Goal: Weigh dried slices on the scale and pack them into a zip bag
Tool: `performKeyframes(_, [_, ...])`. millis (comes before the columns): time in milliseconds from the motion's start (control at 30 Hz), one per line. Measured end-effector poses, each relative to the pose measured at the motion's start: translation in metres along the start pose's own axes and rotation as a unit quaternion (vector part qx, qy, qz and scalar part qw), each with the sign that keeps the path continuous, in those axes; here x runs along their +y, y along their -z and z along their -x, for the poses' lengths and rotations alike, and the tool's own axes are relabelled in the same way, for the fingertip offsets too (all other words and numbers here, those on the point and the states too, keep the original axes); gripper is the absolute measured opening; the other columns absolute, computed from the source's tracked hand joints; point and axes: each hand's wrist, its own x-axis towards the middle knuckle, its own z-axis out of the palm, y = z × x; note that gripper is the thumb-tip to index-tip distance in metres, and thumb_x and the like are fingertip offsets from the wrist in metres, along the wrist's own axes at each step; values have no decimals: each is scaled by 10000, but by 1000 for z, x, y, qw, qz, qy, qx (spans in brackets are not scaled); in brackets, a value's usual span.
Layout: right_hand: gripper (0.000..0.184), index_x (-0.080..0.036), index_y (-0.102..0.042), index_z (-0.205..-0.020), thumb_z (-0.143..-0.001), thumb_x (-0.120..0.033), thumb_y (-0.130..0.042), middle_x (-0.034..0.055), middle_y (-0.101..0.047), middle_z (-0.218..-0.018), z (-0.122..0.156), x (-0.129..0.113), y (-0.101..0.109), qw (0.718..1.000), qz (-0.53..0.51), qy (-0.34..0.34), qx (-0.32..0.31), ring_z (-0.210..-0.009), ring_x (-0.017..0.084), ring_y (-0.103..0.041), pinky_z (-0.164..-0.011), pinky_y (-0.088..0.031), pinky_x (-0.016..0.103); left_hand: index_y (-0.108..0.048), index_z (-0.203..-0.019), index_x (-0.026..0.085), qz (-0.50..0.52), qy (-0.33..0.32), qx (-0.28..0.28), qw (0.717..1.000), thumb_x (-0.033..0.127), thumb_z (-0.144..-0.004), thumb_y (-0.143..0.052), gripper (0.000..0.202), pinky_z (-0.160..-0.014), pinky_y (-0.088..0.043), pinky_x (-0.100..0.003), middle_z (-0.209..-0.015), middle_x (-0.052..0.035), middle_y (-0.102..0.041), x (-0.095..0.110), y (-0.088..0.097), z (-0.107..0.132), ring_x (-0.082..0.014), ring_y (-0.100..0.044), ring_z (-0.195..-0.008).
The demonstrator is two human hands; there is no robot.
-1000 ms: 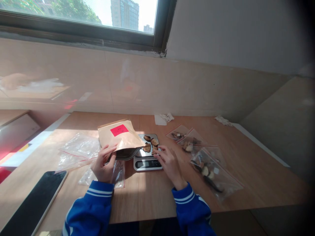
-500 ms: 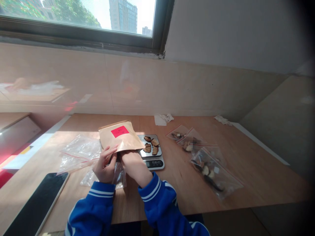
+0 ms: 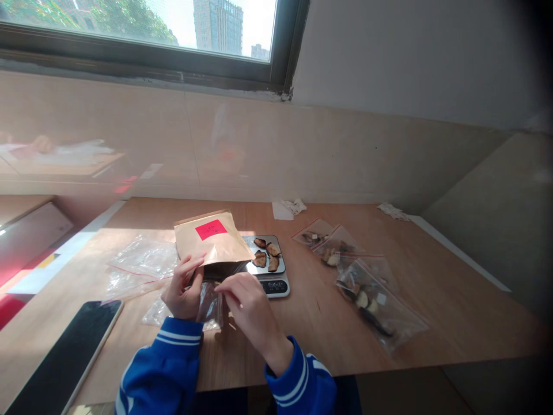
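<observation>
Gripping kraft pouch (image 3: 211,242), red label, mouth open: left hand (image 3: 184,288); right hand (image 3: 246,302) pinching, contents unclear.

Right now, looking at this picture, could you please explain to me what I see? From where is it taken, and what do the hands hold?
There is no machine here. A camera worn on a person's head looks forward and down at their own two bare hands in blue sleeves. The left hand holds open the mouth of a brown paper pouch with a red label. The right hand is at that opening; whether it holds something cannot be seen. Behind it a small kitchen scale carries several dark dried slices. On the wooden table lie clear zip bags with pieces inside at the right, empty clear bags at the left, and a dark phone.
</observation>
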Motion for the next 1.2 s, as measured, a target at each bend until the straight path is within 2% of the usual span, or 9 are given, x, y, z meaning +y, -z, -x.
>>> performKeyframes(133, [183,-229,-650,-962,-920,-153,-489,33,-686,-916,16,15,15,993,-56,-21,102,-913,172,-624,-843,-513,328,-670,-926,195,-2,10,8,1000,160,-774,-642,158,-810,-574,-321,-941,-45,-735,0,1,-3,-205,-677,-974])
performKeyframes(300, [199,-238,-641,-1053,-910,-178,-517,40,-696,-995,33,43,34,991,-39,-18,126,-977,175,-639,-884,-523,332,-670,-918,194,-4,3,15,1000,149,-766,-646,160,-815,-570,-315,-929,-48,-736,-2,1,-3,-203,-676,-976])
performKeyframes(433, [225,-230,-644,-1069,-924,-182,-480,52,-698,-1005,32,59,34,994,3,-26,104,-987,183,-643,-891,-526,348,-665,-923,196,-8,6,6,1000,166,-775,-637,153,-811,-571,-306,-943,-49,-735,-2,1,-2,-193,-675,-979])
performKeyframes(567, [260,-213,-666,-1031,-917,-129,-448,72,-687,-1008,16,71,15,996,66,-13,54,-1028,188,-621,-913,-514,363,-662,-920,197,-12,3,5,1000,167,-776,-634,150,-800,-572,-299,-928,-43,-736,1,1,-3,-191,-673,-983])
performKeyframes(700, [191,-178,-675,-981,-876,-152,-518,134,-638,-1074,4,78,3,987,157,-26,18,-1090,241,-567,-926,-491,422,-666,-909,198,-11,-8,5,1000,150,-774,-633,147,-797,-571,-302,-921,-42,-739,0,2,-3,-196,-673,-981])
performKeyframes(833, [244,-204,-638,-1062,-859,-148,-513,105,-648,-1081,11,62,9,987,159,15,10,-1144,255,-522,-1013,-398,492,-666,-907,199,-20,-9,1,1000,157,-777,-628,142,-796,-569,-301,-923,-40,-738,-1,2,-3,-197,-672,-987])
performKeyframes(1000, [295,-206,-635,-972,-844,-87,-397,70,-663,-953,20,16,9,994,31,105,28,-939,194,-596,-852,-513,360,-666,-917,203,-19,0,1,1000,160,-777,-633,150,-795,-568,-293,-926,-37,-737,-1,1,-2,-193,-674,-981])
performKeyframes(1100, [326,-174,-606,-1044,-844,-62,-375,87,-648,-1013,10,-4,-4,996,33,77,-19,-997,200,-579,-872,-516,340,-671,-920,206,-20,3,14,1000,167,-785,-630,146,-794,-567,-289,-916,-35,-738,-1,1,-1,-189,-673,-981])
performKeyframes(1200, [352,-114,-573,-1132,-824,-41,-419,126,-641,-1059,-12,-8,-24,988,125,6,-90,-984,229,-587,-844,-527,346,-673,-920,204,-15,6,19,1000,177,-789,-630,140,-788,-569,-284,-917,-37,-738,-4,1,0,-187,-674,-976])
